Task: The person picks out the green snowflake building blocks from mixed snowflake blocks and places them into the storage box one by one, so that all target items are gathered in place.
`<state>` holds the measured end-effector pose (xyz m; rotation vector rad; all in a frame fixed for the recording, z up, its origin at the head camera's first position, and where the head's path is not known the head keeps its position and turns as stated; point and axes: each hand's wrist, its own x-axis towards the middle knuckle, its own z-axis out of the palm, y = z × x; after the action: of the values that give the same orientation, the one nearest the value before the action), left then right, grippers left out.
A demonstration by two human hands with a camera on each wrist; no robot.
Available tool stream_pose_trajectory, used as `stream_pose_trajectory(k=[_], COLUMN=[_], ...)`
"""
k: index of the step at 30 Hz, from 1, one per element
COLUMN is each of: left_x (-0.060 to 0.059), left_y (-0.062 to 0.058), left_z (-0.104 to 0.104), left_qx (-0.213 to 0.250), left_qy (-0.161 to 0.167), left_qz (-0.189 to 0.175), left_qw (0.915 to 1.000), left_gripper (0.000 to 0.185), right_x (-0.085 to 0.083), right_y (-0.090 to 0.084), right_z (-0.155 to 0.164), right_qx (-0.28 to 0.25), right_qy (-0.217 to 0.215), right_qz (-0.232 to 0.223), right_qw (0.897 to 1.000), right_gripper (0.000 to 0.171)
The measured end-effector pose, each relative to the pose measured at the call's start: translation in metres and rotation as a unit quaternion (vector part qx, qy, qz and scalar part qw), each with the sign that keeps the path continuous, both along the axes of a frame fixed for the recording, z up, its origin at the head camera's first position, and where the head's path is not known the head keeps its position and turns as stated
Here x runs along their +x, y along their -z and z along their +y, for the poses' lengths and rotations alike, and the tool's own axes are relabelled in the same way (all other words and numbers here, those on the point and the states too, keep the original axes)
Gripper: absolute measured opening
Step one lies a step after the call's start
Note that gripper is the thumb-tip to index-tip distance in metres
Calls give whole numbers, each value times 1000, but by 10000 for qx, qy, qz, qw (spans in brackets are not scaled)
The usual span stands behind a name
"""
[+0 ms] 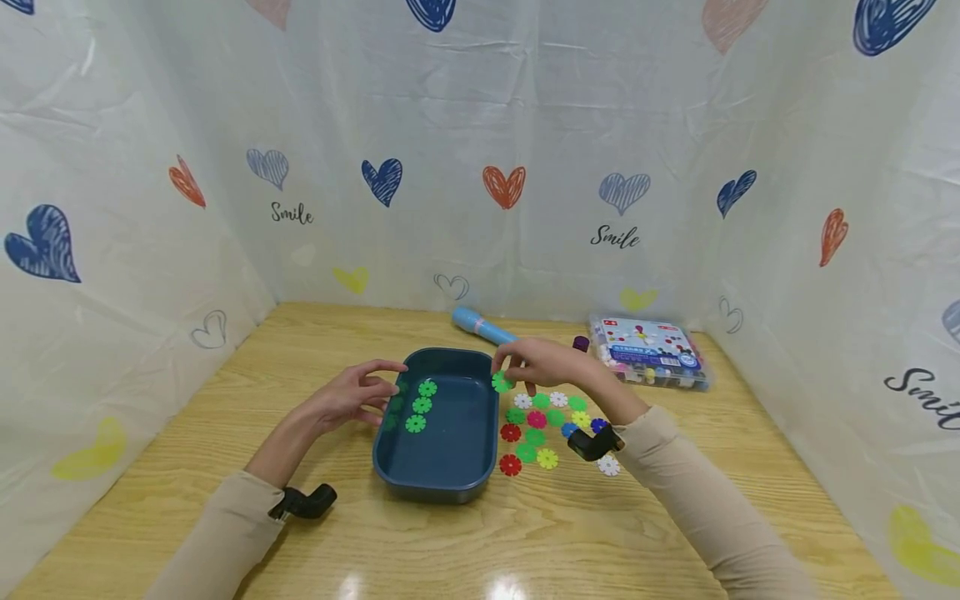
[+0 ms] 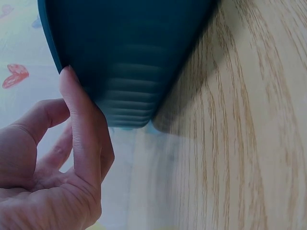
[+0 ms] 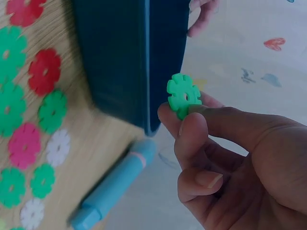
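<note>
- Nearest, two beige sleeves (image 1: 701, 492) reach in, a black wrist mount (image 1: 309, 502) curving from the left cuff.
- Next, the tray (image 1: 459, 450), dark blue, sits flat on the wooden table (image 1: 420, 550).
- To its right, loose discs (image 1: 527, 452) lie scattered: green, red, pink, yellow, white and blue, all notched like little flowers.
- Inside the tray, three green discs (image 1: 422, 405) run in a line along the left side, just apart from one another.
- Here's the left hand (image 1: 352, 396), at the tray's left side: fingers spread and loosely bent, fingertips touching the rim.
- And the right hand (image 1: 542, 363) has it! Thumb and forefinger pinch one green disc (image 3: 183, 96), held up by the tray's right rim, towards the far corner.
- Beyond, a light-blue stick (image 1: 480, 324) lies slantwise behind the tray.
- Over to the right, a clear box (image 1: 651, 352) with a printed label, a purple cap (image 1: 581, 342) just beside it.
- Farthest, the white curtain (image 1: 562, 108), hearts and "Smile" all over.
</note>
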<state>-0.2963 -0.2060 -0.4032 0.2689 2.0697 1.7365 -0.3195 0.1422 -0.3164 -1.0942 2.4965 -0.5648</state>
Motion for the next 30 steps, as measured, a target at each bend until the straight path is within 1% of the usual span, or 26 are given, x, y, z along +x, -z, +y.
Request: stream_pose_trajectory(k=[7, 14, 17, 23, 27, 30], left_x=[1, 1, 2, 1, 0, 0], left_y=[-1, -2, -2, -1, 0, 0], left_z=[0, 0, 1, 1, 0, 0], left_qx=[10, -8, -26, 9, 15, -2], left_qy=[5, 12, 35, 64, 106, 60], left_qz=[6, 29, 34, -7, -3, -24], left_qw=[10000, 10000, 10000, 10000, 9999, 10000], left_gripper=[53, 52, 51, 50, 51, 51], right_x=[-11, -18, -18, -19, -19, -19], right_y=[0, 6, 9, 21, 29, 34], right_z=[-39, -70, -80, -96, -107, -116], right_qx=[103, 431, 527, 624, 707, 727], right_qy=[-331, -260, -302, -289, -243, -233], right_qz=[-342, -634, -874, -1212, -1589, -1834], right_qw=[9988, 9967, 9943, 9902, 9845, 9801], right_gripper=[21, 19, 19, 16, 14, 12])
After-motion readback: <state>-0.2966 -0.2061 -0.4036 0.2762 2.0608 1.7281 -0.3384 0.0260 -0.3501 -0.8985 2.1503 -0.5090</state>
